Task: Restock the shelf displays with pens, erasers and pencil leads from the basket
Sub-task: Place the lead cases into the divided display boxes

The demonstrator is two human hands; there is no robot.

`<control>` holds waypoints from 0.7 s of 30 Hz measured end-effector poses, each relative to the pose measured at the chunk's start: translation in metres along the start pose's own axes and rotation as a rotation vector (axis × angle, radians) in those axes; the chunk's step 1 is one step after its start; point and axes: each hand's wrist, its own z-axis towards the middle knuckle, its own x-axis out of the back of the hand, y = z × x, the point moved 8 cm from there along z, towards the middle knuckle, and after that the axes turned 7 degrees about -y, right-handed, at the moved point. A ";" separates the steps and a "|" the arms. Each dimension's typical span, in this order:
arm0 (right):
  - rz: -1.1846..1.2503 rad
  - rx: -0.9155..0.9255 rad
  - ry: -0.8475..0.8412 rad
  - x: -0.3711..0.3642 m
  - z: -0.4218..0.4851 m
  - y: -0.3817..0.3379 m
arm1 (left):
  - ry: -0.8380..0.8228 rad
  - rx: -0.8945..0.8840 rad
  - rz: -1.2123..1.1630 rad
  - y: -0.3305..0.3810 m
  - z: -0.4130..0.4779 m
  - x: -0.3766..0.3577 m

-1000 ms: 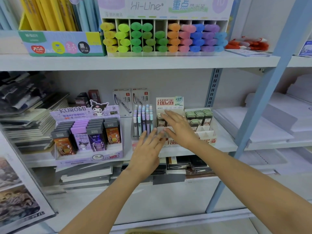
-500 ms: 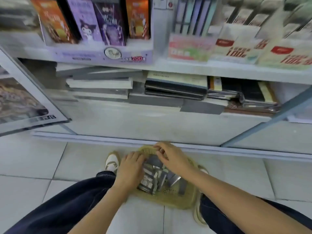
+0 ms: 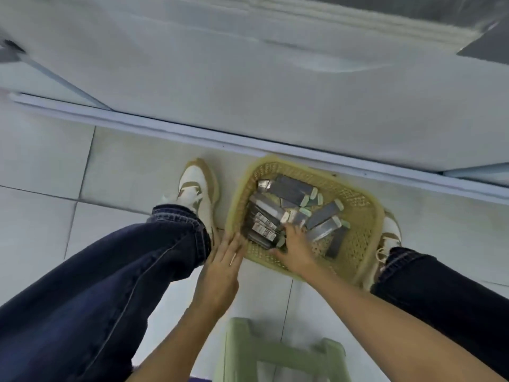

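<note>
The basket [image 3: 366,216] sits on the floor [image 3: 124,166] between your shoes [image 3: 195,186], near the floor's far edge. Your left hand [image 3: 223,268] lies flat, fingers straight, touching its left rim. Your right hand [image 3: 296,246] is inside, on the dark packs [image 3: 289,188]. I cannot tell if it grips one.

Pale tiled floor [image 3: 49,166] under flat light; white shelf base [image 3: 275,86] runs across the far side, green stool [image 3: 275,351] near
</note>
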 end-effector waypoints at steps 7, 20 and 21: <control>-0.003 -0.003 0.068 -0.012 0.014 -0.007 | -0.011 0.011 -0.020 -0.007 0.005 -0.016; -0.100 0.055 -0.089 0.014 0.000 0.007 | -0.038 0.013 -0.023 -0.009 0.005 -0.009; -0.086 0.063 -0.106 0.020 -0.002 0.010 | -0.026 0.009 -0.040 -0.008 0.005 -0.004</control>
